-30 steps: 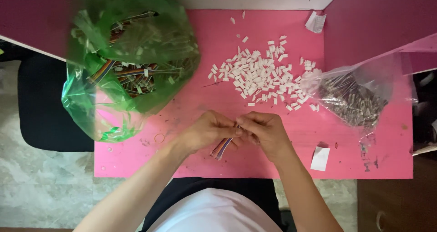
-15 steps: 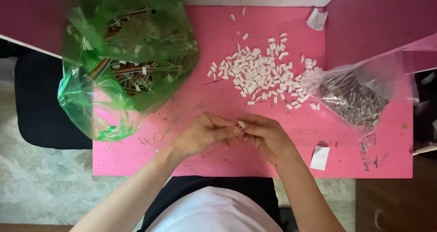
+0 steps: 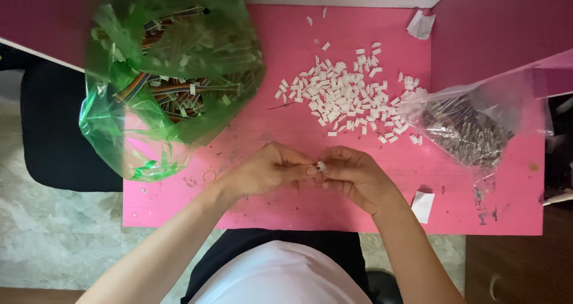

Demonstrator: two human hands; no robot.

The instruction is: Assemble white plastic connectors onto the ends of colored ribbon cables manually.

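The pink table (image 3: 268, 208) lay under both hands. Well up and to the left of the fingers sat a green plastic bag (image 3: 161, 83) holding rainbow-coloured ribbon wires. Up and to the right of the fingers lay a clear plastic bag (image 3: 471, 125) of small dark parts, and straight above the fingers was a loose pile of white connector housings (image 3: 349, 98). The left hand (image 3: 265, 171) and the right hand (image 3: 357, 176) met fingertip to fingertip over the table's near half. A small white connector (image 3: 321, 165) sat right between them, and the fingers of both hands were closed together, pinched on it. A scrap of white paper (image 3: 423, 206) lay just right of the right hand.
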